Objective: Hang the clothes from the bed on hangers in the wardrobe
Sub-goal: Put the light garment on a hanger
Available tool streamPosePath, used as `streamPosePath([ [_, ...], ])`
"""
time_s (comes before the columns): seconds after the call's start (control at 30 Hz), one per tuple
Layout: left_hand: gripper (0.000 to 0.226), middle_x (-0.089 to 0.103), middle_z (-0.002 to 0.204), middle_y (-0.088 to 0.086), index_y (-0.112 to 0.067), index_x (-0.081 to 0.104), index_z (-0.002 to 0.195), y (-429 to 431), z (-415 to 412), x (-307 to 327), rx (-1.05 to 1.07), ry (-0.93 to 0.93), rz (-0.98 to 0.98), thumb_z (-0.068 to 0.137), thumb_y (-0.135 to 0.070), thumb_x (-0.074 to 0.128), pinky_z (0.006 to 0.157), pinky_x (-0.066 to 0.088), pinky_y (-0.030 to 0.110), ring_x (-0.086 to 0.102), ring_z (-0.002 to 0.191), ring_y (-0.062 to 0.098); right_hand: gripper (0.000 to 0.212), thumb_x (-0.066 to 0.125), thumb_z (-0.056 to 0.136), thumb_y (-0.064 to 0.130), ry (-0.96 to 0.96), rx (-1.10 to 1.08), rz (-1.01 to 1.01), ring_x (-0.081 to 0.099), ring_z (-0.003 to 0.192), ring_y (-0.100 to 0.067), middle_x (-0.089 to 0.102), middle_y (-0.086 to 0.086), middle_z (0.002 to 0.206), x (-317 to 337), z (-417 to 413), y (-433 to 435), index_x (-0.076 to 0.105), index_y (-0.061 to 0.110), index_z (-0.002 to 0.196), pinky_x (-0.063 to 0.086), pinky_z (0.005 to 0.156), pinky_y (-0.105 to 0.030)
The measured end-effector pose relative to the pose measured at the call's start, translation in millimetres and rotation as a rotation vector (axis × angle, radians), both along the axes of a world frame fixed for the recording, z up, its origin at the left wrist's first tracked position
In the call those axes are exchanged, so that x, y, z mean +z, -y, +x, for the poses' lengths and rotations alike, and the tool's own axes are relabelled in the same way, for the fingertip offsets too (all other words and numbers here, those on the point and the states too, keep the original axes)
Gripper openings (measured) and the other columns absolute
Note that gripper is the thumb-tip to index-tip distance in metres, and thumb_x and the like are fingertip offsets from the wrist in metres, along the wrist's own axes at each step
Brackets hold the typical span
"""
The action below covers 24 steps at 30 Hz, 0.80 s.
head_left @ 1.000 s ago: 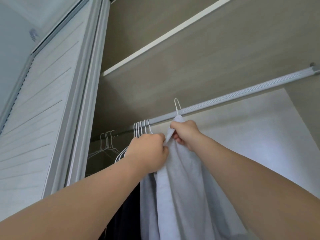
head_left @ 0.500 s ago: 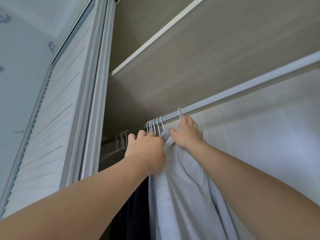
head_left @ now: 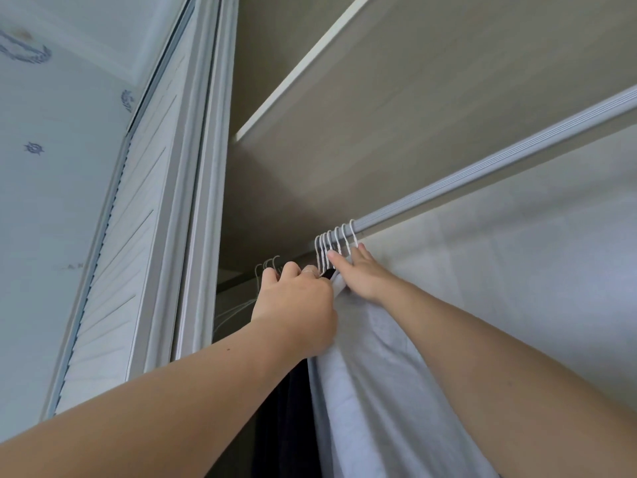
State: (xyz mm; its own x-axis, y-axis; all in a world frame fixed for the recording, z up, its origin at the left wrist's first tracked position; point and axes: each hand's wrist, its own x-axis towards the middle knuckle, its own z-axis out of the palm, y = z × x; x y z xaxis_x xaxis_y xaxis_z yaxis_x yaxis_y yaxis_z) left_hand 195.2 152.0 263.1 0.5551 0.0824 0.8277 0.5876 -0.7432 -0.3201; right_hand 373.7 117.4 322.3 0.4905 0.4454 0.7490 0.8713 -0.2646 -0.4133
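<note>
head: wardrobe (head_left: 413,98) w/ grey garment (head_left: 379,391), hangers (head_left: 336,241)

A pale garment (head_left: 379,391) hangs from the wardrobe rail (head_left: 482,167).
The right hand (head_left: 360,279) lays straight fingers (head_left: 339,259) on the garment's top, under a cluster of white hanger hooks (head_left: 336,241); the left hand (head_left: 296,305) curls just beside, above dark clothes (head_left: 286,408).

Pale wallpaper (head_left: 51,208) is running up the left side and carrying scattered blue motifs: a wreath motif (head_left: 26,53) at the top, a small round motif (head_left: 33,148) below it, and a third motif (head_left: 127,100) beside the white moulding (head_left: 113,53). A brownish stain (head_left: 24,34) is showing above the wreath.
</note>
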Motion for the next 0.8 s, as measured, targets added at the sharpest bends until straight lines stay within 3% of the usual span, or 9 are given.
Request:
streamPosePath([
  [0.3,0.032,0.049,0.132,0.004,-0.017,0.052,0.124,-12,-7,-3,0.077,-0.049,-0.047,0.1,-0.035,0.042,0.101,0.029,0.046,0.04,0.122,0.029,0.09,0.027,0.091,0.074,-0.024,0.045,-0.012,0.009,0.152,-0.018,-0.003,0.007,0.166,-4,9,-16,0.006,0.019,0.158,0.015,0.12,-0.04],
  [0.37,0.035,0.05,0.13,0.004,-0.018,0.053,0.124,-10,-13,-5,0.074,-0.059,-0.057,0.1,-0.041,0.043,0.099,0.031,0.046,0.042,0.122,0.028,0.087,0.031,0.092,0.072,-0.017,0.041,-0.009,0.016,0.15,-0.02,0.006,0.003,0.165,-9,6,-9,0.013,0.017,0.157,0.019,0.119,-0.039],
  [0.47,0.037,0.052,0.13,0.002,-0.022,0.055,0.125,-9,-30,-12,0.059,-0.065,-0.064,0.098,-0.044,0.046,0.097,0.032,0.045,0.043,0.122,0.028,0.073,0.035,0.094,0.066,0.014,0.03,-0.002,0.033,0.141,-0.022,0.031,-0.006,0.157,-22,-6,5,0.038,0.013,0.144,0.029,0.109,-0.034],
  [0.57,0.04,0.051,0.138,0.0,-0.026,0.055,0.13,-8,-57,-21,0.018,-0.051,-0.017,0.097,-0.045,0.046,0.102,0.032,0.045,0.04,0.129,0.026,0.087,0.031,0.082,0.078,-0.037,0.112,-0.012,0.029,0.144,-0.021,0.03,0.0,0.158,-45,-36,22,0.037,0.02,0.147,0.024,0.116,-0.037],
  [0.7,0.052,0.031,0.159,-0.004,-0.031,0.041,0.147,-10,-110,-54,-0.029,-0.033,0.075,0.098,-0.051,0.042,0.119,0.015,0.047,0.015,0.15,0.025,0.055,0.036,0.1,0.055,0.048,0.15,0.074,0.041,0.136,-0.024,0.045,-0.004,0.149,-100,-98,39,0.044,0.019,0.141,0.031,0.107,-0.036],
  [0.8,0.059,0.005,0.168,-0.002,-0.035,0.021,0.155,-13,-161,-94,0.008,-0.053,0.057,0.101,-0.053,0.034,0.121,-0.007,0.051,-0.01,0.154,0.028,0.056,0.034,0.101,0.054,0.129,0.192,0.037,0.019,0.148,-0.013,0.022,0.009,0.162,-149,-155,48,0.031,0.03,0.151,0.016,0.119,-0.042],
])
